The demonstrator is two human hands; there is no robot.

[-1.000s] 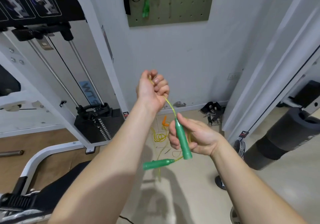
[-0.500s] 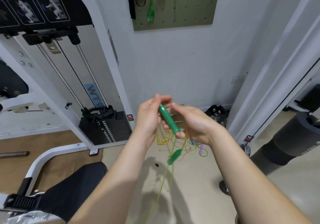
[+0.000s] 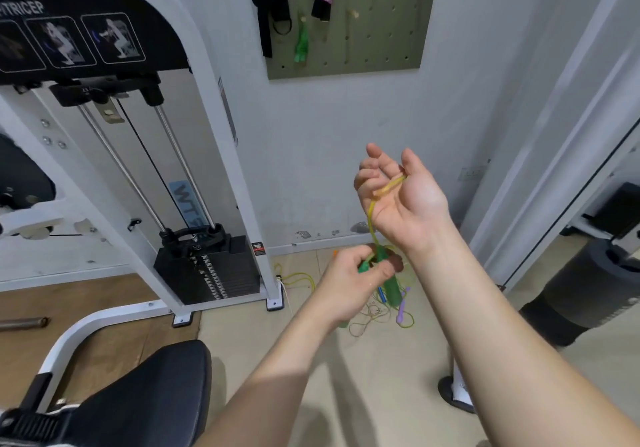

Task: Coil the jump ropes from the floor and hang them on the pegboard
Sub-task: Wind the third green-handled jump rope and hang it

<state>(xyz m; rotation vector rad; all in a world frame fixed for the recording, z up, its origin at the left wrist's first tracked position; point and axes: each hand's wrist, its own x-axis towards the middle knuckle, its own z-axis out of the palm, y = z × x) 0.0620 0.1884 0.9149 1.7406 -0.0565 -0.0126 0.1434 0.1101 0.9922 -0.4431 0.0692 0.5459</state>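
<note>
Now that my left hand (image 3: 353, 284) has taken both green handles (image 3: 393, 291), my right hand (image 3: 401, 204), fingers loosely curled round the yellow rope (image 3: 371, 220), lifts it above the floor's (image 3: 346, 394) far edge: coiling begins.

The wall (image 3: 329, 142) at the back is pale grey. The floor (image 3: 398, 387) is light and smooth in the middle, and the wood floor (image 3: 86, 308) on the left is brown. A big white weight machine (image 3: 214, 100) stands on the left by the wall. It has a black stack of weights (image 3: 207, 273) at the bottom, shiny rods (image 3: 121, 166) going up, and a black sign (image 3: 86, 34) with pictures on top. A black seat (image 3: 145, 394) is at the bottom left. A fat black padded roll (image 3: 581, 291) sits on the right.
</note>
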